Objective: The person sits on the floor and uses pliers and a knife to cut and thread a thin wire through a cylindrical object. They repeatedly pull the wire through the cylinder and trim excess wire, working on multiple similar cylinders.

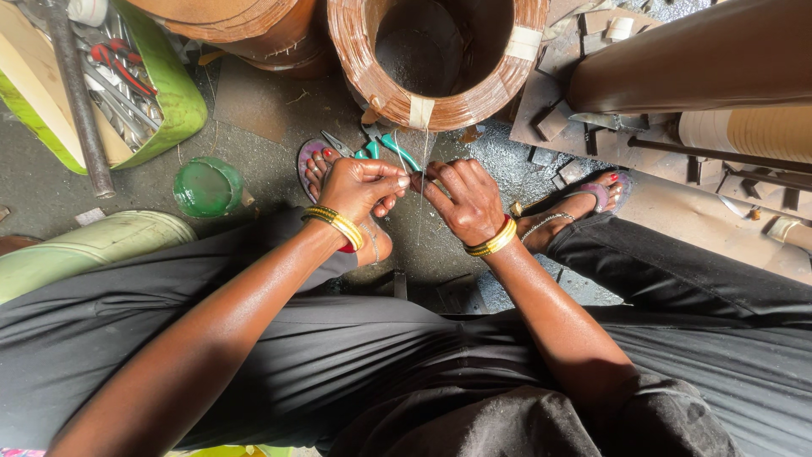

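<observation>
My left hand (pixel 359 188) and my right hand (pixel 463 200) meet low over the floor, fingertips pinched together on thin copper wire strands (pixel 423 161) that run down from a large copper wire coil (pixel 440 101). Both wrists carry gold bangles. Green-handled pliers (pixel 385 145) lie on the floor just beyond my fingers, near my left foot. The exact grip on the fine wire is hard to make out.
A green tray of hand tools (pixel 127 85) sits at far left with a metal rod (pixel 76 93) across it. A green lid (pixel 207 186) lies on the floor. Another copper coil (pixel 245 25) stands behind. A wooden board with blocks (pixel 609 127) is at right.
</observation>
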`<state>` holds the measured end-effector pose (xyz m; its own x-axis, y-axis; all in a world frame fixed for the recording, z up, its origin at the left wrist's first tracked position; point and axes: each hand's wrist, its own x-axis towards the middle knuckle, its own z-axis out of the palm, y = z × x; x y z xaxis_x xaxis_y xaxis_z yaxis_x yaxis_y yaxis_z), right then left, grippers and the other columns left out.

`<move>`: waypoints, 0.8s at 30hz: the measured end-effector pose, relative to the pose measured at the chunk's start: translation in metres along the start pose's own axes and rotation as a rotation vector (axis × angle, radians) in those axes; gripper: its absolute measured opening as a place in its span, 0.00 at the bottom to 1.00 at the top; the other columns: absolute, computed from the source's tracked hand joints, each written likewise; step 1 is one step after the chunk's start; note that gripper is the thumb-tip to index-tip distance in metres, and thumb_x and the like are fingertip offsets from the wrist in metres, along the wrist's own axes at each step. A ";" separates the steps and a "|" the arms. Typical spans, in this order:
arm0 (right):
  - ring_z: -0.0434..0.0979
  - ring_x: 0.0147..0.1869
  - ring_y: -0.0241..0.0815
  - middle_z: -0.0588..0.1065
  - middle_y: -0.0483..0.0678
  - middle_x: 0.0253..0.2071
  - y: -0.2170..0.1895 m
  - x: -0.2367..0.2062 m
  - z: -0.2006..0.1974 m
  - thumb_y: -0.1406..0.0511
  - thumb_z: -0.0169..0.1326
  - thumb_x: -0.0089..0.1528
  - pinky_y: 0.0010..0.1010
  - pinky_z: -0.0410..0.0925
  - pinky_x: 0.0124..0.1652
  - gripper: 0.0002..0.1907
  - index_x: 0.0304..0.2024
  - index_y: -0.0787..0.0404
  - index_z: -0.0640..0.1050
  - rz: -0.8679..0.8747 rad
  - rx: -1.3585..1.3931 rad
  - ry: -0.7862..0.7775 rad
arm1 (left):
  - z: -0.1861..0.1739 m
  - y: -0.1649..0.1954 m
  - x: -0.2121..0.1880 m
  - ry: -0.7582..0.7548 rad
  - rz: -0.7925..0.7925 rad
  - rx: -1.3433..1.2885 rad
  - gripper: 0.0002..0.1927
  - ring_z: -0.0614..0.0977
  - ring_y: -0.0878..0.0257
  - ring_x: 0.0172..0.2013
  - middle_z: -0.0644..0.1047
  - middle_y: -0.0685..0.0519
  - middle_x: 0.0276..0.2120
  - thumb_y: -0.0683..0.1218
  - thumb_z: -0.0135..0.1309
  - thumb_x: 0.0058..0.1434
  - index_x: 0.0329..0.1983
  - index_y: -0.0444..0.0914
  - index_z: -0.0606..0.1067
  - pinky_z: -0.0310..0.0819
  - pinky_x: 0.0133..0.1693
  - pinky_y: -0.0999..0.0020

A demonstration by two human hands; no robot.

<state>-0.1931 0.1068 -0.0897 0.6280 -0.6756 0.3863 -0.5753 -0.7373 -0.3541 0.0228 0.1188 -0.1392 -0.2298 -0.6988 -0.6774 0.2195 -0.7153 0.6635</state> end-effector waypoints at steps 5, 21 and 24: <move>0.76 0.45 0.45 0.76 0.51 0.48 0.000 0.001 0.000 0.68 0.60 0.58 0.36 0.71 0.42 0.13 0.46 0.63 0.80 -0.001 0.034 0.016 | -0.001 -0.002 -0.001 0.006 0.000 -0.013 0.07 0.76 0.70 0.21 0.80 0.50 0.27 0.37 0.61 0.61 0.41 0.28 0.81 0.66 0.21 0.77; 0.75 0.34 0.41 0.76 0.49 0.33 -0.005 -0.017 0.046 0.70 0.62 0.62 0.33 0.69 0.33 0.04 0.38 0.65 0.81 1.159 1.204 -0.128 | 0.011 -0.012 -0.010 0.102 0.475 0.392 0.03 0.84 0.70 0.36 0.82 0.51 0.34 0.35 0.60 0.62 0.38 0.29 0.79 0.79 0.39 0.76; 0.76 0.34 0.41 0.77 0.49 0.34 -0.003 -0.016 0.039 0.69 0.62 0.62 0.32 0.69 0.34 0.05 0.39 0.65 0.81 1.186 1.238 -0.186 | 0.011 -0.014 -0.008 0.122 0.300 0.368 0.03 0.83 0.69 0.32 0.83 0.50 0.31 0.36 0.59 0.64 0.38 0.30 0.79 0.76 0.35 0.75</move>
<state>-0.1805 0.1196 -0.1281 0.2916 -0.7333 -0.6142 -0.0759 0.6224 -0.7790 0.0116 0.1345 -0.1390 -0.0900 -0.8848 -0.4572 -0.0960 -0.4492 0.8883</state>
